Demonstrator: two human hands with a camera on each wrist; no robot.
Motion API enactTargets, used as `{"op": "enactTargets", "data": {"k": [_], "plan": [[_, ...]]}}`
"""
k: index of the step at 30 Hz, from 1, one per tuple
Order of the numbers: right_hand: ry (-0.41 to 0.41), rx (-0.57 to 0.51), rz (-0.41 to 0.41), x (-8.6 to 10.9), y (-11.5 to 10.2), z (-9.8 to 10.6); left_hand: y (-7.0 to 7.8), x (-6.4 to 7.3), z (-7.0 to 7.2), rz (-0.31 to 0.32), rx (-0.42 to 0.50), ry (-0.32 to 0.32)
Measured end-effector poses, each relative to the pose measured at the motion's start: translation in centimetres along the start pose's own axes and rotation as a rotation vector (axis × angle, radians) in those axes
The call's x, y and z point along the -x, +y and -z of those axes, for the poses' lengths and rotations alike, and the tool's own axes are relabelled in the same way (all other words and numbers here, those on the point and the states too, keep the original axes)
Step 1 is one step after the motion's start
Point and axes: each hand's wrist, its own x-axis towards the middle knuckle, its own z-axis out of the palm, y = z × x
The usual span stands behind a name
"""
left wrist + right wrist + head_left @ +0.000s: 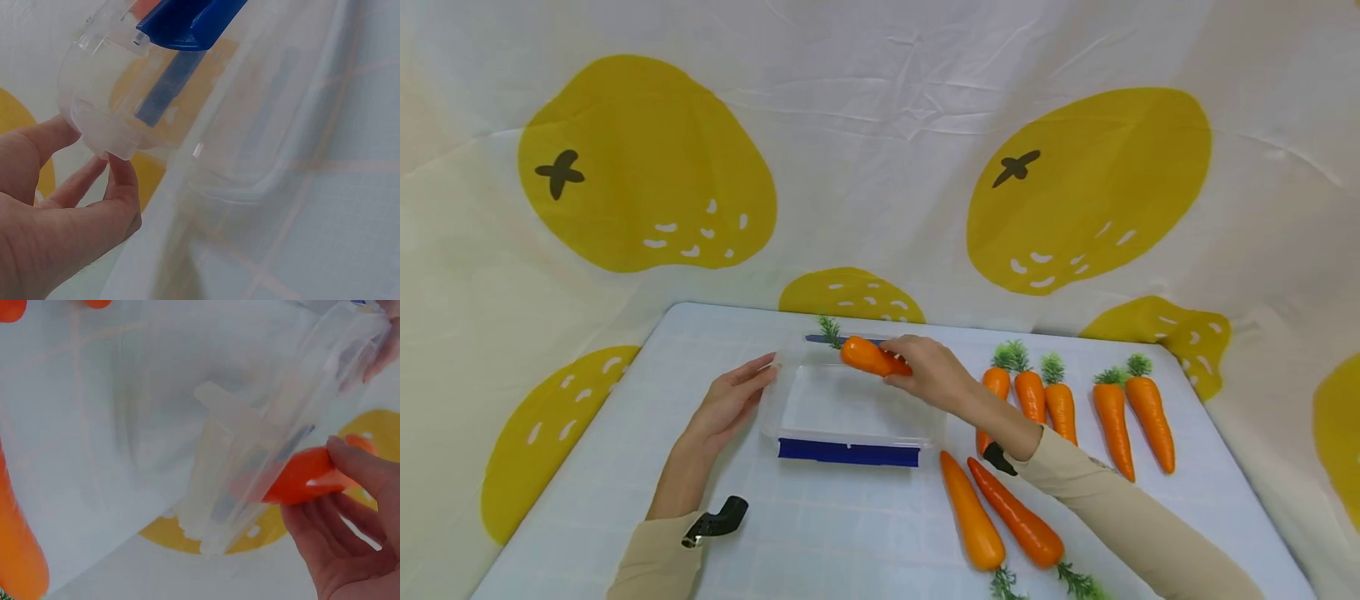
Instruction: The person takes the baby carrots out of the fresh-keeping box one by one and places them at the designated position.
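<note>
A clear plastic box (pixel 850 437) with blue clips stands on the table. Its left side is held by my left hand (pixel 733 400), and the left wrist view shows thumb and fingertips at a clear side tab (pixel 112 140) of the box (pixel 215 134). Over the box's far right part, my right hand (pixel 928 371) grips an orange carrot (pixel 861 356) by its narrow end. The carrot lies nearly level, its green leafy top pointing left. Seen from the right wrist, the carrot (pixel 306 478) is partly behind the box's clear wall, between the thumb and fingers of my right hand (pixel 350 531).
Several carrots (pixel 1112 425) lie to the right, tops away from me, some partly behind my right forearm. Two larger carrots (pixel 973 517) (pixel 1026 525) lie nearer, tops toward me. A blue clip (pixel 848 452) runs along the box's near side. A fruit-patterned cloth (pixel 880 183) hangs behind the table.
</note>
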Motion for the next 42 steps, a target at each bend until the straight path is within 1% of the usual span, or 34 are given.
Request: {"op": "enactTargets", "data": {"k": [4,11,17,22,27,33,36,42], "plan": [[0.031,-0.045,-0.012,0.8,-0.2,1.5,0.1,0.0,0.0,0.01,0.003,0.005],[0.075,-0.147,-0.052,2.4,-0.7,4.0,0.1,0.0,0.0,0.006,-0.015,-0.001],[0.128,-0.173,-0.052,4.0,0.0,5.2,0.1,-0.1,0.0,0.026,-0.014,0.008],[0.149,-0.169,-0.113,5.8,0.6,6.0,0.3,0.0,-0.1,0.033,-0.012,0.011],[0.148,-0.144,-0.19,8.1,1.2,6.5,0.4,0.0,-0.2,0.031,-0.02,0.006],[0.143,-0.118,-0.252,11.4,2.3,6.6,0.3,-0.1,-0.1,0.026,-0.006,-0.006],[0.147,-0.123,-0.273,13.1,2.8,6.4,0.3,-0.2,0.0,0.023,-0.002,-0.013],[0.176,-0.089,-0.291,16.3,3.8,5.9,0.1,-0.2,0.0,0.021,0.004,-0.013]]}}
